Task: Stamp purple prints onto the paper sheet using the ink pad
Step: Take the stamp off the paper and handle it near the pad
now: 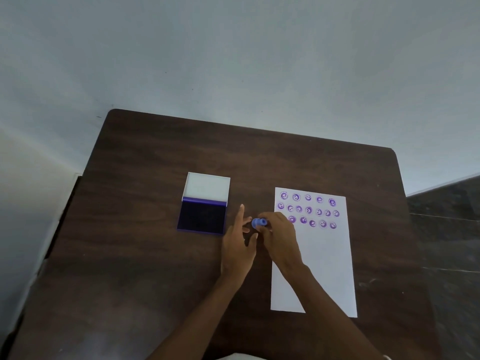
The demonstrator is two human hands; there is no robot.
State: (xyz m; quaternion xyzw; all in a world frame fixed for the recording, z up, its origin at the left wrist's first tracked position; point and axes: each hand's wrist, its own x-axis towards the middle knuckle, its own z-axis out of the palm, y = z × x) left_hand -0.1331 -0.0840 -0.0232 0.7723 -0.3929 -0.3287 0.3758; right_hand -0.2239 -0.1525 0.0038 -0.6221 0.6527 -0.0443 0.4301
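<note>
A white paper sheet point(322, 258) lies on the right of the dark wooden table point(145, 255), with three rows of round purple prints point(308, 210) across its top. The open ink pad point(204, 215) sits to the left, dark purple pad toward me, white lid folded back. My right hand point(279, 236) grips a small blue stamp point(258, 222) lying sideways between pad and sheet, above the table. My left hand point(239, 242) is right beside it, fingers spread, fingertips close to the stamp's end. Whether they touch it I cannot tell.
A pale wall rises behind the table's far edge. Dark stone floor point(446, 229) shows at the right, past the table's edge. Bare wood lies left of the ink pad and in front of it.
</note>
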